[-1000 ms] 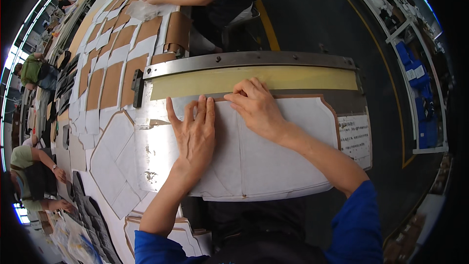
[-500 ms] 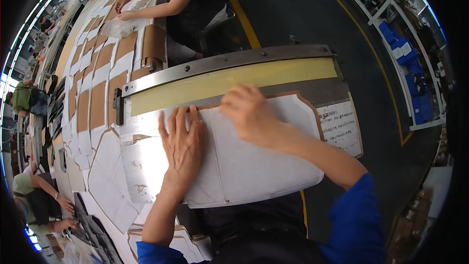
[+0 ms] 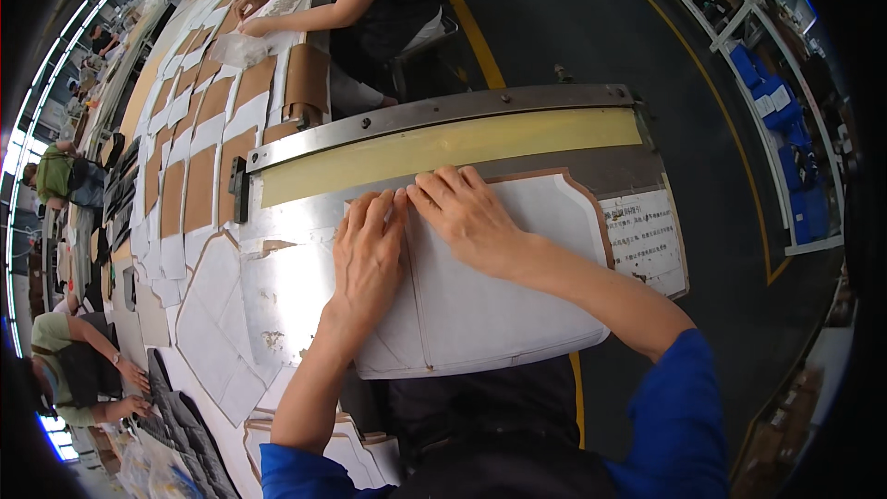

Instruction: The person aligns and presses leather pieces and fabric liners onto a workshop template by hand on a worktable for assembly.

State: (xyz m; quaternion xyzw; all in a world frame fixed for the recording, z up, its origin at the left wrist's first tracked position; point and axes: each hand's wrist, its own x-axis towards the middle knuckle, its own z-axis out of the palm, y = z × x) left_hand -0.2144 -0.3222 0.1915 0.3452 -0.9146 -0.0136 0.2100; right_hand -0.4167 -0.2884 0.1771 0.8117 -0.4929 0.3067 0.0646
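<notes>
And there's the white, brown-edged panel [image 3: 504,314], lying across the metal plate [image 3: 286,291] and reaching its near edge! Both hands meet at the panel's far edge: the left hand [image 3: 365,254] lies with fingers together, slightly bent; the right hand [image 3: 471,226] is half curled, fingertips just beside. Whether they pinch the material, I can't tell. Along the plate's far edge run 1 steel bar [image 3: 443,109] and 1 yellow strip [image 3: 480,140].
</notes>
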